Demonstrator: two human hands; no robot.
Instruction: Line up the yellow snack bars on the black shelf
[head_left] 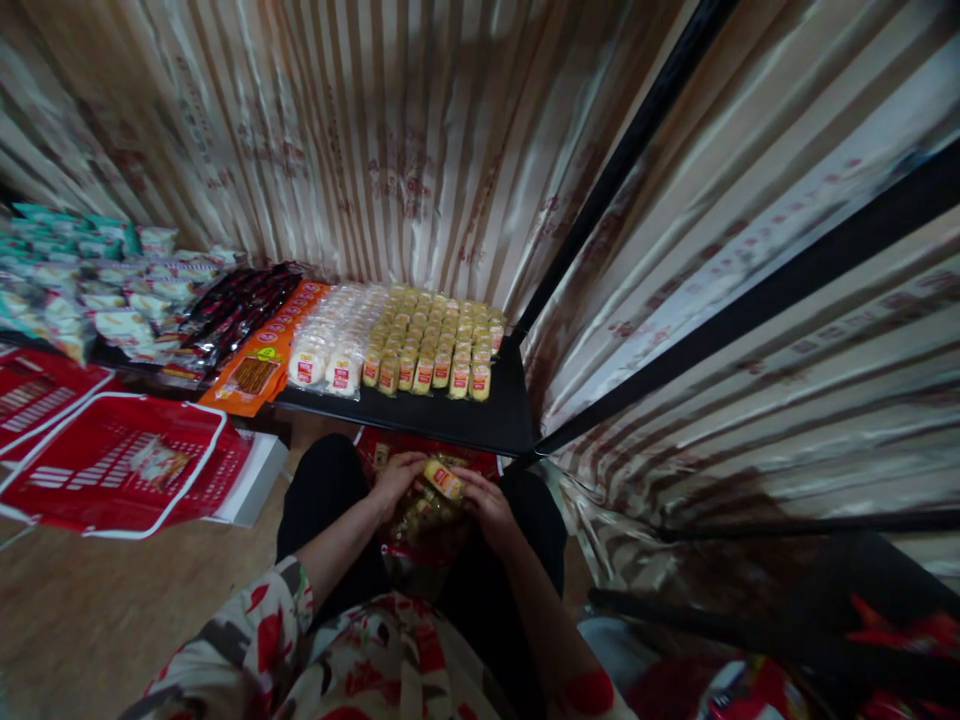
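Note:
Between my hands is a yellow wrapped snack cake with a red and white label. The fingers of my left hand close on its left end, and my right hand grips the right end. Just below it, between my knees, lies a red basket with several more wrapped yellow cakes inside. Matching yellow cakes stand in rows at the right end of a black shelf in front of me.
Left along the shelf are white round packets, an orange snack bag, dark packets and white-and-green packets. A red basket stands on the floor at left. Striped sheeting and black posts bound the back and right.

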